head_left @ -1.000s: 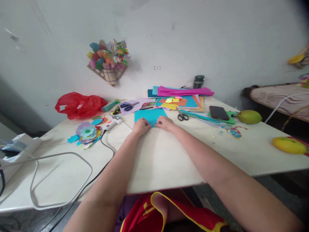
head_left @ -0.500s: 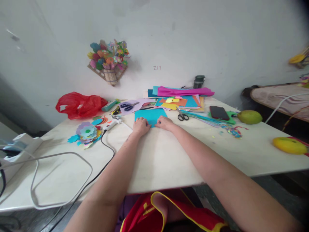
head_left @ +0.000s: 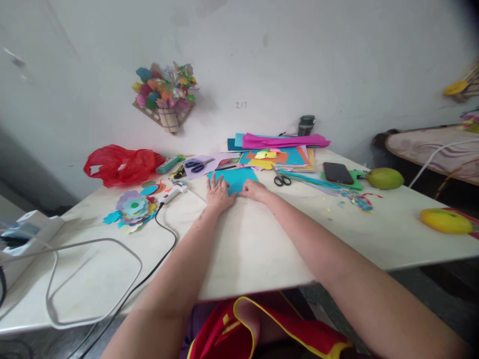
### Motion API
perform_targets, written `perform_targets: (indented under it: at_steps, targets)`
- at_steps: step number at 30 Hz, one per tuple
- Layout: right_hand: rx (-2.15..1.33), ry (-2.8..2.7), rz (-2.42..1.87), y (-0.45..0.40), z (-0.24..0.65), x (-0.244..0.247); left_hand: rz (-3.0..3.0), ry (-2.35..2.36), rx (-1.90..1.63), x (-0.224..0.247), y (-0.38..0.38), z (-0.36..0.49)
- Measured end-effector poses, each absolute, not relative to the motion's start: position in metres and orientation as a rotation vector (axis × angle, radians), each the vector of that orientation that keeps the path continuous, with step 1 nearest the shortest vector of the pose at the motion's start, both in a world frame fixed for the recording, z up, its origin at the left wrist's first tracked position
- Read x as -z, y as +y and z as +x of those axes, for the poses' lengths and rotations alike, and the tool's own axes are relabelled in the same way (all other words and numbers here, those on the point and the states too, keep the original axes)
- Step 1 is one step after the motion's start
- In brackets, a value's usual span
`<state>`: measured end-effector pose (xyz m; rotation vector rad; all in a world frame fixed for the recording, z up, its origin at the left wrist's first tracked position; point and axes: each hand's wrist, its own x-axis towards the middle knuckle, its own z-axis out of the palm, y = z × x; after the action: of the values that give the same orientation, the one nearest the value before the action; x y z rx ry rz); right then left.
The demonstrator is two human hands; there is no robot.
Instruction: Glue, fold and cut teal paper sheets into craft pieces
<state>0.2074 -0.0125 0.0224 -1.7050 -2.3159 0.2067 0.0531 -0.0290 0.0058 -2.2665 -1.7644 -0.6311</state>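
A blue paper sheet (head_left: 239, 179) lies flat on the table in front of me. My left hand (head_left: 219, 193) rests on its left side with the fingers spread. At the sheet's near right edge, my right hand (head_left: 253, 191) is closed, its fingertips pinched at the paper's edge. Black-handled scissors (head_left: 282, 180) lie just beyond the right hand. Left of my left hand sits a white glue gun (head_left: 172, 192) with a black cord. Dark blue-handled scissors (head_left: 198, 164) rest on a lilac sheet (head_left: 212, 160).
Cut paper flowers (head_left: 135, 207) and a red plastic bag (head_left: 121, 163) are on the left, with a looped cable (head_left: 108, 239) nearer. Stacked coloured sheets (head_left: 295, 158) lie behind. Blue strips (head_left: 314, 181), a phone (head_left: 337, 173), a green fruit (head_left: 384, 178) and a yellow fruit (head_left: 446, 221) are right.
My left hand has opened, its fingers now spread further over the blue sheet. My right hand stays closed at the near edge. The view has shifted slightly.
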Motion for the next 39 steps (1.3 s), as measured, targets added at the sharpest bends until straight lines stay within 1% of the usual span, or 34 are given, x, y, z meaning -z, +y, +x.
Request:
perform_targets:
  at_steps: [10, 15, 20, 24, 27, 39]
  targets:
    - [-0.315, -2.326, -1.466, 0.002, 0.233, -0.012, -2.252, -1.914, 0.556, 0.0, -0.021, 0.053]
    - [-0.33, -2.304, -1.54, 0.001, 0.241, -0.014, -2.261, -1.916, 0.524, 0.0, -0.021, 0.053]
    - [-0.316, -2.267, -1.668, -0.008, 0.235, -0.022, -2.27, -1.68, 0.536, -0.007, -0.033, 0.059]
    - [-0.298, -2.259, -1.718, -0.012, 0.233, -0.026, -2.371, -1.404, 0.387, -0.017, -0.042, 0.066]
    - [-0.291, -2.266, -1.74, -0.011, 0.233, -0.026, -2.443, -1.281, 0.281, -0.022, -0.05, 0.073]
    - [-0.354, -2.271, -1.659, -0.005, 0.244, -0.022, -2.443, -1.397, 0.143, -0.014, -0.071, 0.093]
